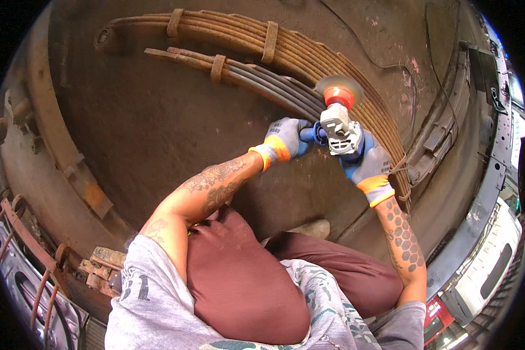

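An angle grinder [339, 129] with a white gear head, a blue body and an orange-red cup guard or brush is held between my gloved hands. My left hand [287, 140] is closed round its blue side handle. My right hand [367, 162] grips the body. The round, blurred disc [339, 90] at its far end lies over the rusty leaf springs. Nearest is a shorter leaf spring [256, 81], partly bare grey metal and partly brown rust. Behind it curves a longer rusty leaf spring [309, 52] with clamp bands. The tool hides part of both.
A dark cable [367, 52] snakes over the floor beyond the springs. To the right is a dark metal assembly [440, 137] beside a long steel rail [478, 216]. A bent steel beam [58, 134] lies left. Rusty metal blocks [102, 268] sit at lower left.
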Demonstrator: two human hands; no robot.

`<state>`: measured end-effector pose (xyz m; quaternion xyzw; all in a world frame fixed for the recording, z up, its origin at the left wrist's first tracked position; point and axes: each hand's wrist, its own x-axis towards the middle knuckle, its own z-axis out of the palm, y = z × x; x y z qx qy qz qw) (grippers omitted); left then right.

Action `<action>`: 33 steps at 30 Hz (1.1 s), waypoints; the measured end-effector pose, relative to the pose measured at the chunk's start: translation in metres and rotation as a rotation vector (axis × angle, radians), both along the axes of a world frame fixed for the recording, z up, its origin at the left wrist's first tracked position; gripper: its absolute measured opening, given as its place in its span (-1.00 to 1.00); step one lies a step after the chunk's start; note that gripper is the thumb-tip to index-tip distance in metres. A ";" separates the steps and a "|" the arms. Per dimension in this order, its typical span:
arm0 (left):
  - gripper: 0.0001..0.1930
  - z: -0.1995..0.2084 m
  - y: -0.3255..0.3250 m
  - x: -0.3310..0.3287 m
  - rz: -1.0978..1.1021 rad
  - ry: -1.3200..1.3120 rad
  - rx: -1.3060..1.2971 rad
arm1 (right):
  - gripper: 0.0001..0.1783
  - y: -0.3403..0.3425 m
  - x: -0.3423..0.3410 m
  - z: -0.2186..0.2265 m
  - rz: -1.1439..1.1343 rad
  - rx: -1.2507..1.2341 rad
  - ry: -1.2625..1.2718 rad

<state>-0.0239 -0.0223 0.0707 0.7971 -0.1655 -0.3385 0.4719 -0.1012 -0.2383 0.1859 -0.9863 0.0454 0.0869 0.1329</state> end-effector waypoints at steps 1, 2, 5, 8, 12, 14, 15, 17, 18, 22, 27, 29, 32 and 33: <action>-0.81 -0.001 -0.001 0.000 0.022 0.001 -0.039 | -0.32 0.001 0.000 0.000 -0.012 -0.015 0.011; -0.78 -0.002 -0.001 0.000 -0.007 0.013 -0.014 | -0.32 0.001 0.001 0.000 -0.025 -0.030 0.022; -0.76 -0.002 -0.006 0.003 -0.056 0.061 0.019 | -0.33 0.002 0.001 0.004 -0.031 -0.069 0.025; -0.76 -0.012 -0.004 -0.003 -0.015 0.037 -0.083 | -0.33 0.007 0.005 0.011 0.023 -0.104 0.033; -0.76 -0.011 -0.008 -0.003 -0.017 0.029 -0.054 | -0.31 0.004 0.009 0.013 0.018 -0.164 0.074; -0.75 -0.016 -0.009 -0.007 -0.005 0.008 -0.067 | -0.30 0.004 0.007 0.013 0.053 -0.166 0.069; -0.75 -0.021 -0.010 -0.009 0.004 0.001 -0.083 | -0.29 0.005 0.009 0.014 0.070 -0.168 0.064; -0.74 -0.027 -0.011 -0.012 0.015 -0.015 -0.112 | -0.28 0.003 0.009 0.013 0.083 -0.149 0.055; -0.74 -0.030 -0.012 -0.014 0.023 -0.012 -0.122 | -0.28 0.002 0.010 0.014 0.090 -0.140 0.050; -0.72 -0.026 -0.011 -0.015 0.021 0.005 -0.143 | -0.27 0.001 0.010 0.016 0.084 -0.154 0.067; -0.72 -0.028 -0.012 -0.020 0.045 -0.004 -0.152 | -0.27 0.004 0.009 0.018 0.104 -0.186 0.076; -0.70 -0.022 -0.011 -0.019 0.049 0.026 -0.166 | -0.27 0.004 0.008 0.019 0.097 -0.185 0.083; -0.71 -0.019 -0.013 -0.015 0.043 0.021 -0.139 | -0.26 0.006 0.004 0.019 0.018 -0.147 0.099; -0.71 -0.018 -0.013 -0.013 0.032 0.016 -0.143 | -0.25 0.006 0.004 0.019 -0.020 -0.128 0.105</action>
